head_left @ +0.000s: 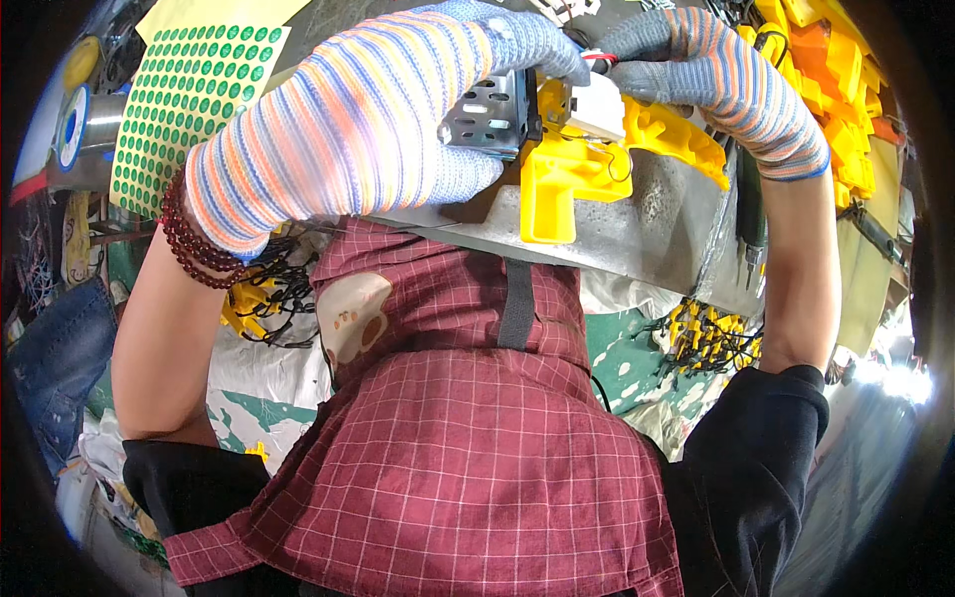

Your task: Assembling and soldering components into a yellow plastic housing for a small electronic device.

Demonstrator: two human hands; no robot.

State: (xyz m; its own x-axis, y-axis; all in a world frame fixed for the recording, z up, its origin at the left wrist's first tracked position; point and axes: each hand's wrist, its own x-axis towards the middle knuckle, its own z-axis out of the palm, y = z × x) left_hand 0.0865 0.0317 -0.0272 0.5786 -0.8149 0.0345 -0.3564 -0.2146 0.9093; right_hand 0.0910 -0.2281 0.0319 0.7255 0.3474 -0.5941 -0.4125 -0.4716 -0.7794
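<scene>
My left hand (pixel 368 119), in a striped knit glove with a dark red bead bracelet at the wrist, grips a perforated metal bracket (pixel 487 117) joined to a yellow plastic part (pixel 567 179). My right hand (pixel 706 75), gloved the same way, pinches a thin red and white wire (pixel 600 58) at the top of that assembly. The assembly sits above the front edge of a grey metal workbench (pixel 647 229). A white block (pixel 599 109) shows between the two hands.
A sheet of green round stickers (pixel 189 95) lies at the left, next to a spool (pixel 75 124). Several yellow plastic parts (pixel 836 70) pile up at the right. More yellow pieces with black wires (pixel 711 338) lie below the bench. A red checked apron (pixel 458 448) covers my lap.
</scene>
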